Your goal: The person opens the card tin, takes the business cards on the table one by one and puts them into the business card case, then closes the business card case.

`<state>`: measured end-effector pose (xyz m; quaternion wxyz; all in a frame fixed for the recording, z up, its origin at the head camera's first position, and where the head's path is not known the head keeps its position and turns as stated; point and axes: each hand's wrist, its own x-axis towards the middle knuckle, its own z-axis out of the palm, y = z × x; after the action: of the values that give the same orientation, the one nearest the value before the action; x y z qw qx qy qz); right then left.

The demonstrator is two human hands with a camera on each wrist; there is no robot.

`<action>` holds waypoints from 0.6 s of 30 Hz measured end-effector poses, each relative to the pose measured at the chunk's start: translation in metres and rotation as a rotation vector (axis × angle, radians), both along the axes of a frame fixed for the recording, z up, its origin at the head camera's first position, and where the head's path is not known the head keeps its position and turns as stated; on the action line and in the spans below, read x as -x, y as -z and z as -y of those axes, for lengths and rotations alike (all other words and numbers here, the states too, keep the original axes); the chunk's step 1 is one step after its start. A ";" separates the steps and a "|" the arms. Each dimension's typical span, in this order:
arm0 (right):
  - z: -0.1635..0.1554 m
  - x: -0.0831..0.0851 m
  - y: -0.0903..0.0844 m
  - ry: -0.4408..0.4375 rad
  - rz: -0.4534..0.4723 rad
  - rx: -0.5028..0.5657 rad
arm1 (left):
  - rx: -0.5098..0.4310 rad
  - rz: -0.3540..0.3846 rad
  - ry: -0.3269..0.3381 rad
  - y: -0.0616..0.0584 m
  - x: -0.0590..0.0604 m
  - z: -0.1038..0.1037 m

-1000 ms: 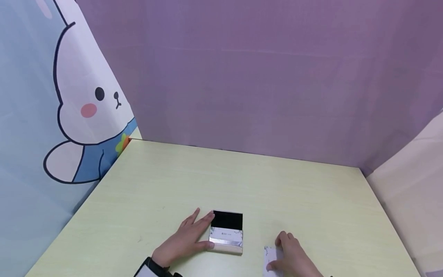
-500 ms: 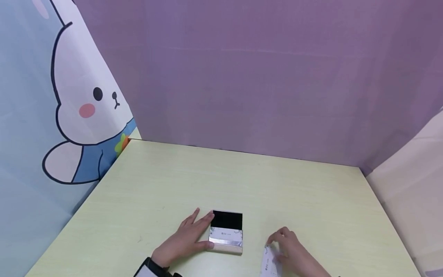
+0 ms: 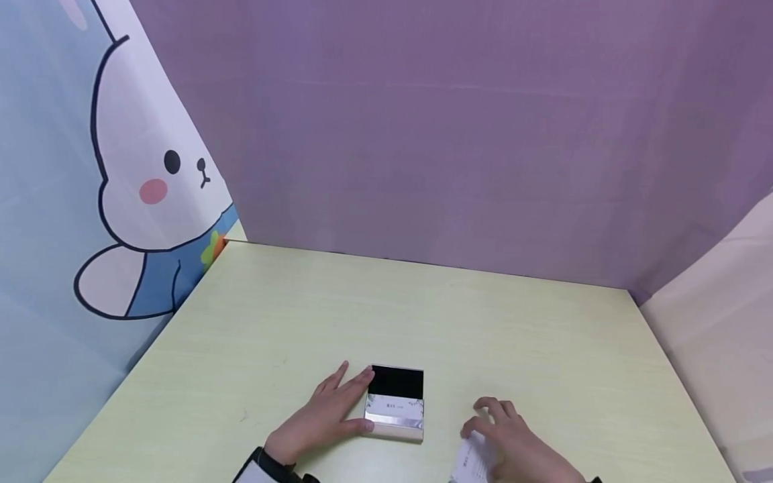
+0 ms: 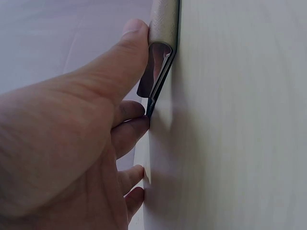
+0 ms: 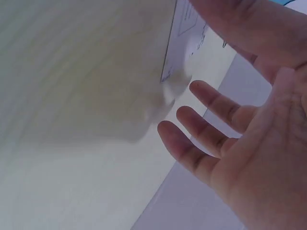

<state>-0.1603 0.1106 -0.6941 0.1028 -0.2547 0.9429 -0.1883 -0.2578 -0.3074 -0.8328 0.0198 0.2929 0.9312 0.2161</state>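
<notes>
A card case (image 3: pixel 395 383) lies opened on the table, its inside black, with a white floral-printed card (image 3: pixel 394 406) across its middle. My left hand (image 3: pixel 320 417) rests at its left side, fingers spread, thumb and index fingertip touching the case. In the left wrist view, the thumb lies against the beige textured cover (image 4: pixel 164 23). To the right, a white printed card (image 3: pixel 473 457) lies on the table under my right hand (image 3: pixel 510 439). The index finger reaches its upper edge; the thumb's contact is hidden. In the right wrist view the other fingers (image 5: pixel 189 143) are loosely bent, off the card.
The pale wooden table (image 3: pixel 423 308) extends back to a purple cloth (image 3: pixel 453 147). A blue cloth (image 3: pixel 42 255) with a cartoon rabbit hangs at the left, and a whitish cloth (image 3: pixel 718 322) hangs at the right.
My right hand has shifted its fingers on the loose card, which has turned and slid slightly left and toward me. My left hand and the card case stay put.
</notes>
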 end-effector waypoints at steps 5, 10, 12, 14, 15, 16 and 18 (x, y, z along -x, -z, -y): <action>-0.006 0.005 0.018 0.043 0.025 0.003 | 0.042 -0.036 0.003 0.002 0.000 0.001; -0.010 0.008 0.029 -0.026 -0.019 0.010 | 0.047 -0.063 0.000 -0.001 -0.001 0.001; -0.009 0.007 0.030 -0.042 -0.046 0.006 | 0.043 -0.068 0.003 -0.006 -0.003 0.000; -0.007 0.006 0.026 -0.034 -0.056 0.004 | 0.054 -0.060 0.005 -0.018 -0.007 -0.003; -0.006 0.006 0.022 -0.023 -0.049 0.002 | 0.055 -0.053 0.007 -0.025 -0.009 -0.004; -0.004 0.005 0.017 -0.012 -0.032 -0.001 | 0.054 -0.046 0.006 -0.031 -0.012 -0.005; 0.001 0.003 0.002 0.008 0.007 -0.006 | 0.037 -0.024 0.007 -0.045 -0.016 -0.008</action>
<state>-0.1629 0.1093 -0.6958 0.1062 -0.2502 0.9441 -0.1868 -0.2418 -0.2997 -0.7881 0.0146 0.2982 0.9342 0.1951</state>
